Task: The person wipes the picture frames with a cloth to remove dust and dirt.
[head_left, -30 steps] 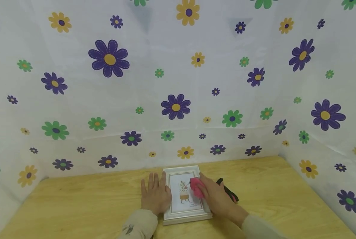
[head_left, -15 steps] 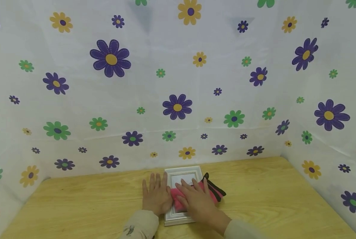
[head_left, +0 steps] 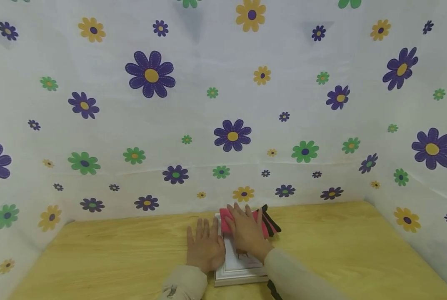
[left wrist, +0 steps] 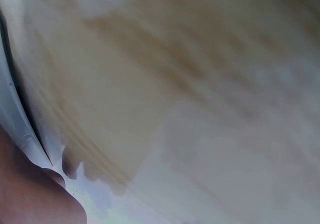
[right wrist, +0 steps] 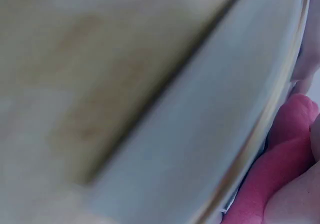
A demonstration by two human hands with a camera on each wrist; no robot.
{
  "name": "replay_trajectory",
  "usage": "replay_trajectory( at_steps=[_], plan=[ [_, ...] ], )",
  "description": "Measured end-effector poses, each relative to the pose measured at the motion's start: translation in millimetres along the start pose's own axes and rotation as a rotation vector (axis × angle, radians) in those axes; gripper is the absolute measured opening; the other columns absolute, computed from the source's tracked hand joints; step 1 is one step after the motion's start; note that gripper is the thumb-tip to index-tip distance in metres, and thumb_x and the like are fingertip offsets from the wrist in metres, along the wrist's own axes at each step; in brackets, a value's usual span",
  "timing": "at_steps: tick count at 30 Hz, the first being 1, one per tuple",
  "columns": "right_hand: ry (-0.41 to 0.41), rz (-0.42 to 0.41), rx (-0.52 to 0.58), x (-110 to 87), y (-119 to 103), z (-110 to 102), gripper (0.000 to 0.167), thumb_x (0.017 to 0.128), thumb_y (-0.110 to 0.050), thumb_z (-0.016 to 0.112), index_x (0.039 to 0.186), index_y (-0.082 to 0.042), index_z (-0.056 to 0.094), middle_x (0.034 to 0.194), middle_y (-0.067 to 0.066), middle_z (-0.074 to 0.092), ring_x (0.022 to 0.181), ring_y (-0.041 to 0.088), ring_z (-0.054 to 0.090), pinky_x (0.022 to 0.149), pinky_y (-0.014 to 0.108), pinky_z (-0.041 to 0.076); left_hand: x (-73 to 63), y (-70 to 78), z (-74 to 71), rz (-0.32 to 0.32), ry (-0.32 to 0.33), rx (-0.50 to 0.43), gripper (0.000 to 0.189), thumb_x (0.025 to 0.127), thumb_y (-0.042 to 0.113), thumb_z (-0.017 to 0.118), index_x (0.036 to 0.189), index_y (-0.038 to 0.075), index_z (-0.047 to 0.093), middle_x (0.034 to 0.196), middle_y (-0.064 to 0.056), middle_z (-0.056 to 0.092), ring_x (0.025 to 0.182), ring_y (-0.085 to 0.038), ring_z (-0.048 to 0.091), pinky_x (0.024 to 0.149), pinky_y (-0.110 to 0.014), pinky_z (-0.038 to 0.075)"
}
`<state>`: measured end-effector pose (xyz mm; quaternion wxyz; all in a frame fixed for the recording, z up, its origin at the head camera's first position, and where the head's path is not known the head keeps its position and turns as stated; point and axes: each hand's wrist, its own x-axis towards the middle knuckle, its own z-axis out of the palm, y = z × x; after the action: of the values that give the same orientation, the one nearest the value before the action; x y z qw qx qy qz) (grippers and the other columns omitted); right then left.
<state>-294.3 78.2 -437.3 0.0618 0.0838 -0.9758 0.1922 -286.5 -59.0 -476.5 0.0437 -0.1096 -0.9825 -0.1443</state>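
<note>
A silver-white picture frame (head_left: 242,276) lies flat on the wooden table, its print of a potted plant partly hidden by my right forearm and hand. My right hand (head_left: 248,230) presses a pink cloth (head_left: 227,216) with black trim onto the far end of the frame, fingers stretched out and spread. Along the frame's left edge rests my left hand (head_left: 206,251), palm down with fingers pointing away. In the right wrist view the cloth (right wrist: 277,179) bunches beside the fingers, next to the frame's side (right wrist: 195,129). The left wrist view catches part of the left hand (left wrist: 35,194) by the frame.
The wooden table (head_left: 126,254) spreads out on both sides of the frame. A white sheet (head_left: 193,116) printed with flowers hangs behind the table and along its left and right sides. The black trim (head_left: 271,221) of the cloth sticks out past the frame's right edge.
My right hand swept the cloth from the frame's right side leftward over the glass, then up to its far end. The cloth now lies spread rather than bunched. My left hand stays at the left edge.
</note>
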Motion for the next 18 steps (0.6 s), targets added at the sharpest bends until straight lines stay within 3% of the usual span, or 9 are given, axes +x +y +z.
replay_trajectory(
  at_steps=[6, 12, 15, 18],
  plan=[
    [-0.180, 0.029, -0.106, 11.5, -3, 3, 0.054, 0.103, -0.038, 0.036, 0.153, -0.022, 0.024, 0.158, 0.010, 0.012, 0.143, 0.036, 0.004, 0.106, 0.066, -0.006, -3.2, 7.1, -0.5, -0.003, -0.009, -0.021, 0.053, 0.099, 0.027, 0.029, 0.148, 0.009, 0.034, 0.149, -0.019, 0.034, 0.142, -0.033, 0.015, 0.112, -0.056, 0.001],
    [-0.244, 0.042, -0.151, 16.4, -5, 5, 0.055, 0.103, -0.038, 0.033, 0.154, -0.021, 0.020, 0.159, 0.008, 0.008, 0.144, 0.035, 0.000, 0.106, 0.064, -0.009, -5.6, 7.0, -3.1, 0.011, 0.013, -0.010, 0.052, 0.098, 0.025, 0.032, 0.148, 0.008, 0.035, 0.147, -0.020, 0.037, 0.141, -0.033, 0.018, 0.112, -0.056, 0.003],
    [-0.234, 0.001, -0.277, 17.0, -4, 6, 0.056, 0.101, -0.038, 0.041, 0.153, -0.023, 0.025, 0.159, 0.008, 0.011, 0.143, 0.037, 0.003, 0.107, 0.065, -0.004, -3.3, 2.7, 0.9, 0.023, 0.070, 0.013, 0.052, 0.097, 0.025, 0.034, 0.146, 0.008, 0.038, 0.143, -0.021, 0.042, 0.139, -0.035, 0.023, 0.111, -0.056, 0.006],
    [-0.121, 0.009, -0.403, 15.1, 7, 5, 0.060, 0.097, -0.049, 0.044, 0.151, -0.026, 0.030, 0.158, 0.007, 0.017, 0.143, 0.038, 0.007, 0.107, 0.065, 0.000, -3.1, 4.2, 2.3, 0.021, 0.100, 0.033, 0.051, 0.097, 0.025, 0.036, 0.144, 0.009, 0.041, 0.140, -0.020, 0.046, 0.138, -0.035, 0.026, 0.111, -0.056, 0.008]
  ],
)
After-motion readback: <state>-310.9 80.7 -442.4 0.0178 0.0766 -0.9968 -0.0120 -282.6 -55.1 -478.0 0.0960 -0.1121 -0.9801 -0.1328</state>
